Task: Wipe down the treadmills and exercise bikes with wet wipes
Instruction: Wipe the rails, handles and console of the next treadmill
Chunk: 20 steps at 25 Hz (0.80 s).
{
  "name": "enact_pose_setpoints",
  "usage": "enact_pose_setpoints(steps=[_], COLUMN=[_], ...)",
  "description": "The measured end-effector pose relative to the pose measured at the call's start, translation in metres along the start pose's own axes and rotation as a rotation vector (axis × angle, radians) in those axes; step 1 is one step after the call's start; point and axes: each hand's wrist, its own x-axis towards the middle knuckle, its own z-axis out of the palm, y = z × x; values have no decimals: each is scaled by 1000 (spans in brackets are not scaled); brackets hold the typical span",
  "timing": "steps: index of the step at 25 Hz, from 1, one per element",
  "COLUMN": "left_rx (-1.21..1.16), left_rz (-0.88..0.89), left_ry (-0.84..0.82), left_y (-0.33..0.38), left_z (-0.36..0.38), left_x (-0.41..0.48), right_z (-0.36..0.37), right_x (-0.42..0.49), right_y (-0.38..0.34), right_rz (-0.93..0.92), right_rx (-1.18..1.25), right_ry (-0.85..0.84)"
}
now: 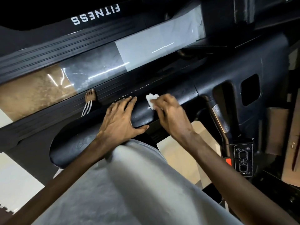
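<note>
White wet wipe (151,101), bunched in the right hand's (168,112) curled fingers, presses on the treadmill's black handrail (141,115). Just left of it, the left hand (121,119) lies flat, bracing. Wiping is midway; the next stroke probably runs rightward along the unwiped rail.

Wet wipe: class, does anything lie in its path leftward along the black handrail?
Yes. The left hand lies flat across the handrail just left of the wet wipe, which the right hand holds against the rail. Rightward, nothing visible blocks it.
</note>
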Motion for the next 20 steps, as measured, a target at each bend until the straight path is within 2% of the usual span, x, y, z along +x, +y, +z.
enact_pose_setpoints(steps=[1, 5, 9, 12, 14, 17, 19, 20], left_rx=[7, 54, 41, 50, 69, 80, 77, 75], left_rz=[-13, -34, -34, -34, -36, -49, -38, -31], left_ry=[8, 3, 11, 0, -19, -26, -37, -49], left_y=[0, 0, 1, 1, 2, 10, 18, 23], left_z=[0, 2, 2, 2, 1, 1, 1, 1], left_x=[-1, -3, 0, 1, 3, 7, 14, 19], right_z=[-1, -13, 3, -6, -19, -46, -51, -47], right_x=[0, 9, -10, -10, -10, -4, 6, 13], right_y=[1, 28, 6, 24, 50, 88, 94, 90], right_rz=[-16, 117, -82, -122, -35, 237, 387, 388], right_rx=[14, 0, 25, 43, 49, 5, 9, 15], right_ry=[-17, 124, -3, -15, 80, 280, 343, 345])
